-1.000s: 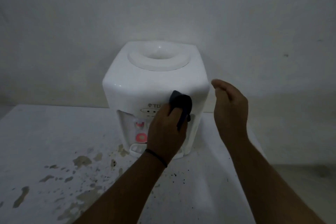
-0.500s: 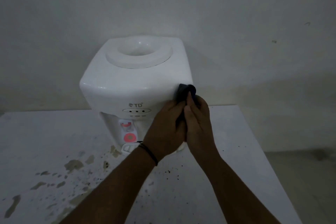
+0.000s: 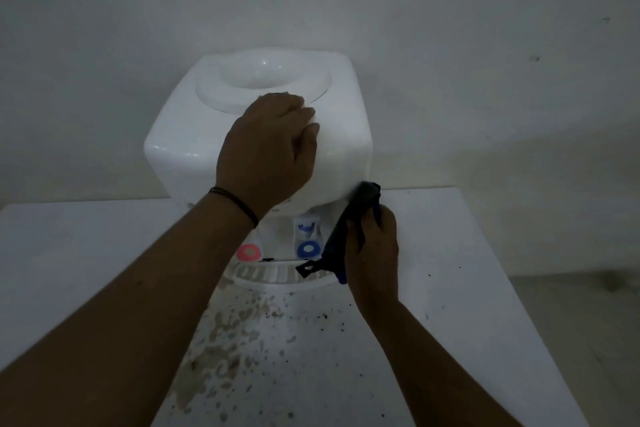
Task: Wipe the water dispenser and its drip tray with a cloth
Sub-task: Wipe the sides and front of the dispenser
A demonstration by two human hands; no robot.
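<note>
my left hand [image 3: 266,152] rests on the dispenser [image 3: 187,146]; right fingers [image 3: 356,232] hold the cloth [image 3: 349,222]. i should press firm, rub slow.

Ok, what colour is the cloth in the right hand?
Dark, nearly black, with a blue edge; the cloth shows only in the dim head view, so the exact shade is uncertain.

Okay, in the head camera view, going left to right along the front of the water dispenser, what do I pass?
Red tap button → blue tap button → dark cloth → right hand gripping it. The drip tray runs beneath the taps, so it has no single place in the order.
</note>
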